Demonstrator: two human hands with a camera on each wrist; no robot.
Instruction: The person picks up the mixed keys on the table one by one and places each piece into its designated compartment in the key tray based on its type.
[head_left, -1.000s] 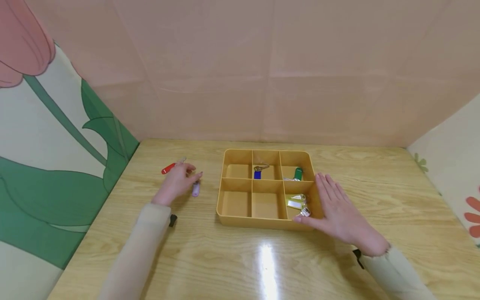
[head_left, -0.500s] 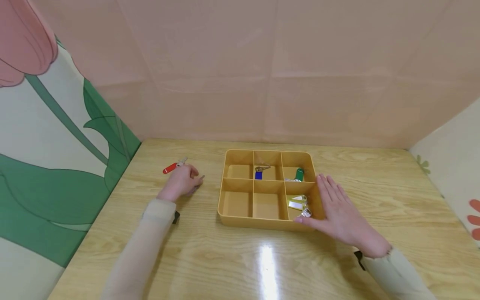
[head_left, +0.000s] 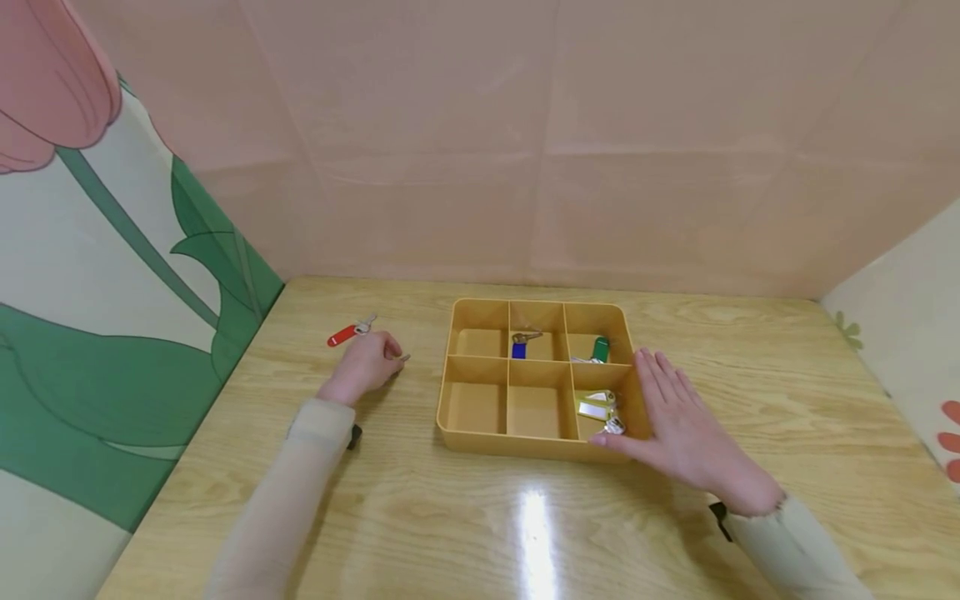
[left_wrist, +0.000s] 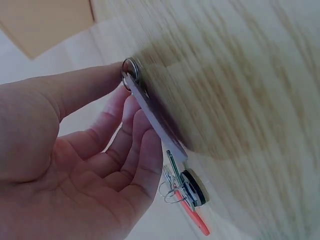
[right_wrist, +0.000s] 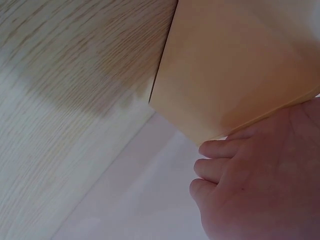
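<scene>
My left hand (head_left: 367, 365) is left of the organizer box, its thumb and fingertips pinching the metal ring of a pale purple key tag (left_wrist: 156, 117) close to the tabletop. In the head view the hand covers most of that tag. Beyond it lies a red key tag (head_left: 342, 336) with a metal key. The yellow-orange divided box (head_left: 525, 446) has six-part-style compartments in two rows. My right hand (head_left: 686, 433) rests against its right side with straight fingers, the thumb on the front rim.
Inside the box are a blue-tagged key (head_left: 519, 350) at back middle, a green-tagged key (head_left: 601, 350) at back right, and yellow-tagged keys (head_left: 594, 411) at front right. A pink wall covering (head_left: 525, 208) borders the wooden table (head_left: 420, 517) behind.
My left hand has lowered and closed its fingers on the purple tag's ring, hiding the tag from the head view. The right hand stays at the box.
</scene>
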